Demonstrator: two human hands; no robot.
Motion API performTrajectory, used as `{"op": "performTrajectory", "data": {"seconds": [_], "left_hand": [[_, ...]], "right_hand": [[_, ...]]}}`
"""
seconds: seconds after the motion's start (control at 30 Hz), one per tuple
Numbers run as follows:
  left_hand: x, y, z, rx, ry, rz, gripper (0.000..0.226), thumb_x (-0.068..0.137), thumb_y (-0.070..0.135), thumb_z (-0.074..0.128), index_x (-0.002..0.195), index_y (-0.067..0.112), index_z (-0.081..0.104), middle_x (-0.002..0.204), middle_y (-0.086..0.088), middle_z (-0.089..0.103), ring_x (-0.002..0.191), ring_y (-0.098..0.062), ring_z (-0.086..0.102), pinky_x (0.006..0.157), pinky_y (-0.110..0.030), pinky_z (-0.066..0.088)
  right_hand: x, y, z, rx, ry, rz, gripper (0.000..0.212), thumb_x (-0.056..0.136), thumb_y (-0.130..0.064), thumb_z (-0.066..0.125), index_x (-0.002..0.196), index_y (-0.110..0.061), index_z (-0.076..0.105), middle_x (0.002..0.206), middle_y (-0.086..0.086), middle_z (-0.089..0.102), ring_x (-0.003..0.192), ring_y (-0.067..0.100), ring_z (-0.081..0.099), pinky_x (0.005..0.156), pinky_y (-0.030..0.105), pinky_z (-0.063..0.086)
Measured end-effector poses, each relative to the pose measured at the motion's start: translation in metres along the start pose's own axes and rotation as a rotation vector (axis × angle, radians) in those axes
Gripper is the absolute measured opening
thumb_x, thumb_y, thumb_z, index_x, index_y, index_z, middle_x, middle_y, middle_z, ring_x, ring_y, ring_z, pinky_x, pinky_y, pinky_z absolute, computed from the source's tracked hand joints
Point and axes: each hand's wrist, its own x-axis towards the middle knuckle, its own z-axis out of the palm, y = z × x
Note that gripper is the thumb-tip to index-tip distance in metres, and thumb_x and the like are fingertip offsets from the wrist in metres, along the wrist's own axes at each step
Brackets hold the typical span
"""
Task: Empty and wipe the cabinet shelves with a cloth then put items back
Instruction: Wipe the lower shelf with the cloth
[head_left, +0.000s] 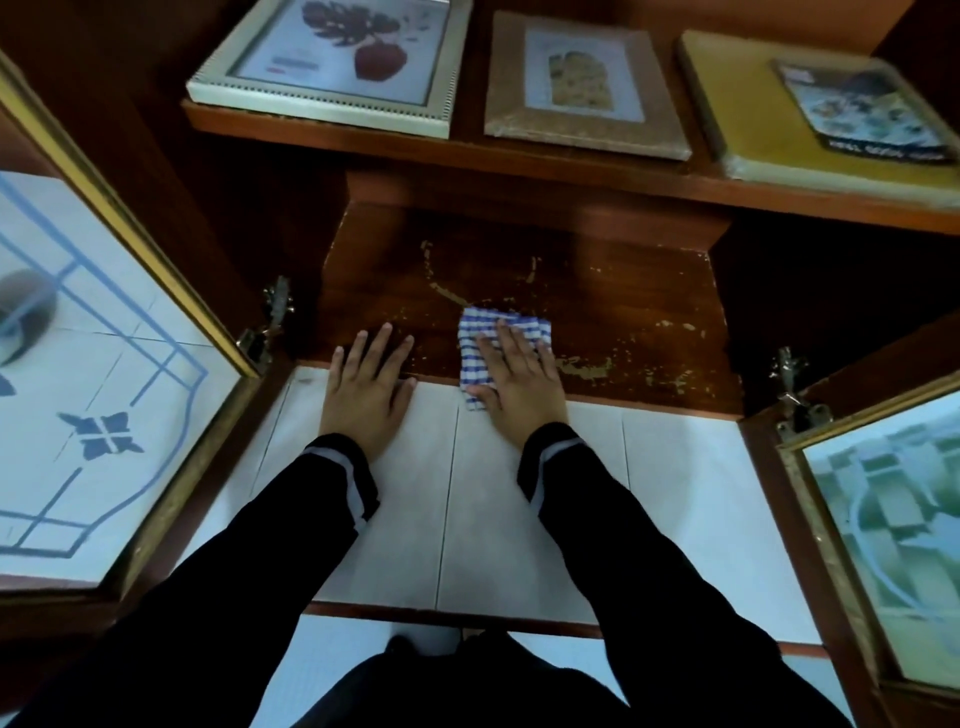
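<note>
The person's black sleeves (249, 571) are reaching forward from the bottom of the view, with dark clothing bunching between them nearest to where I am standing. Under the arms a white tiled surface (498, 519) is running up to the front edge of the cabinet's bottom shelf (634, 306), a dark wooden board with the finish flaking off in pale patches.

The hands are lying apart, side by side. The left hand (366, 387) is resting flat with straight, slightly spread fingers, the palm sitting on the tiles and the fingertips crossing onto the front edge of the wood; it is holding nothing. The right hand (519, 387) is pressing flat, fingers straight, on the cloth (485, 327), a folded blue-and-white striped piece lying on the shelf near its front edge, with one corner hanging over onto the tiles. The cloth is showing beyond the fingertips and along the thumb side of the hand.

Above and behind, an upper shelf (519, 161) is carrying three flat items in a row: a white-framed picture (332, 57) of a dark leaf on the left, a brown-framed picture (582, 83) in the middle, and a yellow-bordered one (737, 109) on the right.

Both cabinet doors are standing open. The left door (104, 364) is showing frosted glass with a blue line pattern, the right door (883, 519) is showing greenish glass, and metal hinges (270, 322) are sitting where each door meets the cabinet.
</note>
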Motion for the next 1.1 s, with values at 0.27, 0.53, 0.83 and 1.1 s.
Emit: {"op": "performTrajectory", "data": {"seconds": [0.27, 0.53, 0.83, 1.1], "left_hand": [[0.002, 0.018, 0.002, 0.023, -0.025, -0.007, 0.065, 0.097, 0.056, 0.024, 0.157, 0.029, 0.022, 0.166, 0.0, 0.006, 0.153, -0.023, 0.001, 0.12, -0.046, -0.008], [0.011, 0.062, 0.012, 0.005, -0.049, 0.126, 0.073, 0.091, 0.064, 0.009, 0.156, 0.033, 0.021, 0.166, 0.004, 0.008, 0.153, -0.022, 0.003, 0.118, -0.043, -0.011], [0.012, 0.062, 0.017, 0.028, -0.016, 0.12, 0.07, 0.093, 0.062, 0.014, 0.155, 0.032, 0.026, 0.165, 0.003, 0.016, 0.152, -0.023, 0.01, 0.118, -0.047, -0.003], [0.011, 0.071, 0.011, -0.018, -0.04, 0.096, 0.072, 0.091, 0.063, 0.009, 0.156, 0.034, 0.023, 0.166, 0.003, 0.009, 0.153, -0.022, 0.001, 0.119, -0.048, -0.009]], "right_hand": [[-0.007, 0.025, -0.001, -0.016, 0.029, -0.066, 0.065, 0.096, -0.053, 0.026, 0.153, -0.02, 0.028, 0.161, 0.006, 0.018, 0.148, 0.023, 0.02, 0.118, 0.037, -0.001], [-0.041, 0.074, 0.005, 0.071, 0.095, 0.159, 0.067, 0.092, -0.053, 0.026, 0.148, -0.018, 0.039, 0.155, 0.011, 0.033, 0.143, 0.029, 0.033, 0.116, 0.047, 0.019], [-0.019, 0.05, -0.003, 0.006, 0.009, -0.052, 0.063, 0.101, -0.047, 0.036, 0.155, -0.022, 0.017, 0.163, 0.005, 0.008, 0.15, 0.022, 0.009, 0.119, 0.039, 0.0], [-0.059, 0.133, -0.006, 0.046, 0.04, 0.063, 0.071, 0.092, -0.057, 0.022, 0.151, -0.02, 0.034, 0.159, 0.006, 0.025, 0.146, 0.025, 0.026, 0.118, 0.043, 0.015]]}}
